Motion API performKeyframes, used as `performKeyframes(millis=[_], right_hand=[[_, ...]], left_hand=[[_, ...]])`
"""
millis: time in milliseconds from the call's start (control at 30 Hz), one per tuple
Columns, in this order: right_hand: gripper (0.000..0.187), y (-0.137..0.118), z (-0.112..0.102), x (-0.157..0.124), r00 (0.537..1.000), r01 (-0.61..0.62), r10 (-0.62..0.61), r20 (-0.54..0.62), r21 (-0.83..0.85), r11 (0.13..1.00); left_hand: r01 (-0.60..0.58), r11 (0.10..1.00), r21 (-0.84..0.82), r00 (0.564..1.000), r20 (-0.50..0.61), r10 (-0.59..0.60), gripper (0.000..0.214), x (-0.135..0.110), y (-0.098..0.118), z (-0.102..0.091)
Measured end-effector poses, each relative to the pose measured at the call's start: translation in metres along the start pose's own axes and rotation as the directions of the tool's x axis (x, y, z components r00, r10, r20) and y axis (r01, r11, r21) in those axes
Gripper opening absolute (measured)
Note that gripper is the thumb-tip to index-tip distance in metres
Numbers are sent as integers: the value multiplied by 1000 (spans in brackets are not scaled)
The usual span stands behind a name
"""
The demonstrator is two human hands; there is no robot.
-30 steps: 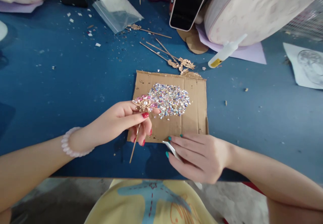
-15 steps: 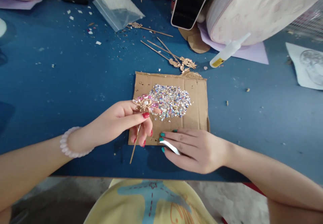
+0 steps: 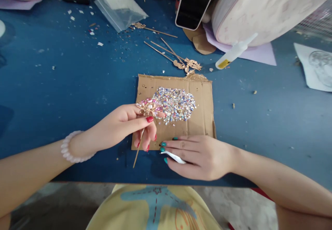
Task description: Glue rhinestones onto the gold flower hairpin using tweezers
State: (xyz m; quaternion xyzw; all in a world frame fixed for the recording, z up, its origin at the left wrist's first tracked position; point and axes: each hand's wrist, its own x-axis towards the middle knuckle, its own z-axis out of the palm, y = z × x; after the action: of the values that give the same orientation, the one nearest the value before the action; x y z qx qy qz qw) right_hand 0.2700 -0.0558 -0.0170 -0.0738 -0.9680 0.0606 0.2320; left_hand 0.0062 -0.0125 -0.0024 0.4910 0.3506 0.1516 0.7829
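My left hand (image 3: 132,123) is closed on a gold hairpin (image 3: 150,107), its head set with pink stones and a white pearl. The pin's thin stem slants down below my fingers, past the edge of a cardboard sheet (image 3: 202,116). A heap of small glittering rhinestones (image 3: 175,104) in blue, silver and other tints lies on that sheet, just right of the hairpin's head. Over the sheet's lower right edge, my right hand (image 3: 199,156) holds white tweezers (image 3: 175,157) between thumb and fingers, their tip pointing left.
Several bare gold hairpins (image 3: 178,62) lie behind the cardboard. A glue bottle (image 3: 232,54) rests to their right, near a leaning phone (image 3: 195,3) and a large pale pink object (image 3: 249,12). A plastic bag (image 3: 120,10) lies at the back, with a printed paper (image 3: 316,66) far right.
My right hand has shifted slightly left and down with the tweezers, whose tip now sits at the cardboard's lower edge. My left hand keeps the hairpin almost still.
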Motion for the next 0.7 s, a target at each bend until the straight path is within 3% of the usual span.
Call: performKeyframes(millis=[700], right_hand=[[5, 0, 4, 2, 992, -35, 30, -121, -40, 999]], left_hand=[[-17, 1000, -2, 1000, -17, 17, 34, 1, -2, 1]])
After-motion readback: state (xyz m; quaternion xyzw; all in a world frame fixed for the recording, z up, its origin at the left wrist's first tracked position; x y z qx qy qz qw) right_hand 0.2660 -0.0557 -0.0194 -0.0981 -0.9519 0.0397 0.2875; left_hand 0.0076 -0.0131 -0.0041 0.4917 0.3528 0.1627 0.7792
